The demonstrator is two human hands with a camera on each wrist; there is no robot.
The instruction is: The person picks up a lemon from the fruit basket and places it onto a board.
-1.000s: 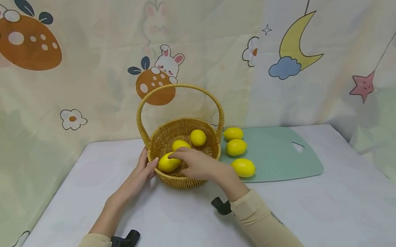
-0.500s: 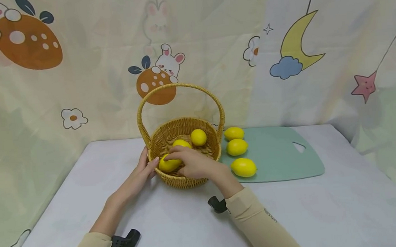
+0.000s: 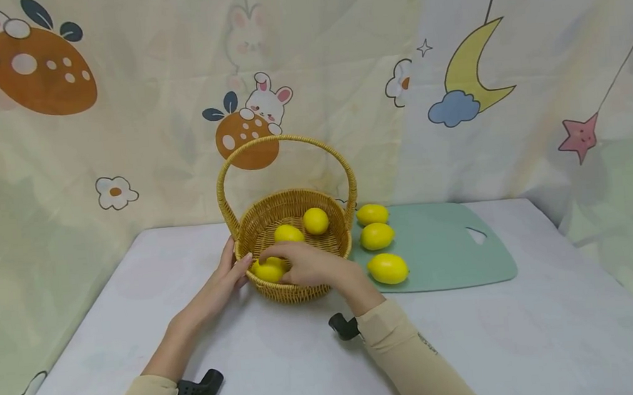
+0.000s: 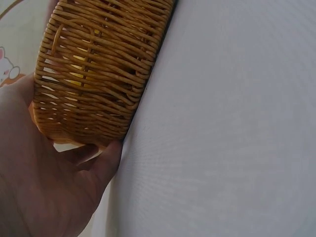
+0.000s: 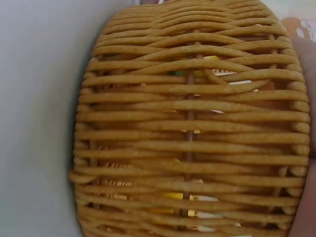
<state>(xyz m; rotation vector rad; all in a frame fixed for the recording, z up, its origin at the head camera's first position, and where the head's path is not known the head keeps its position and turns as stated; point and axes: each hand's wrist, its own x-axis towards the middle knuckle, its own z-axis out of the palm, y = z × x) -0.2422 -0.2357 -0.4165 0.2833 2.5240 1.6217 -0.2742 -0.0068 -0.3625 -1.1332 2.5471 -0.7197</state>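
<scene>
A wicker basket (image 3: 297, 294) with a tall arched handle stands on the white table. My left hand (image 3: 224, 279) grips its left side, thumb at the rim and fingers along the outer wall; the left wrist view shows this hand (image 4: 59, 173) against the weave. Inside the basket my right hand (image 3: 311, 264) holds a yellow lemon (image 3: 268, 271) near the front left wall, fingers curled over its top and thumb at its right side. Two more lemons lie farther back in the basket, one in the middle (image 3: 288, 233) and one at the right (image 3: 316, 221). Basket wall hides the right fingertips in the right wrist view.
A green cutting board (image 3: 440, 249) lies right of the basket, its cut-out handle toward the right. Along its left edge sit three lemons in a row: a far one (image 3: 372, 214), a middle one (image 3: 377, 236) and a near one (image 3: 388, 269). A printed cloth (image 3: 327, 65) hangs behind the table.
The right hand has lowered the lemon deeper into the front left of the basket and shifted slightly left. The left hand stays at the basket's side.
</scene>
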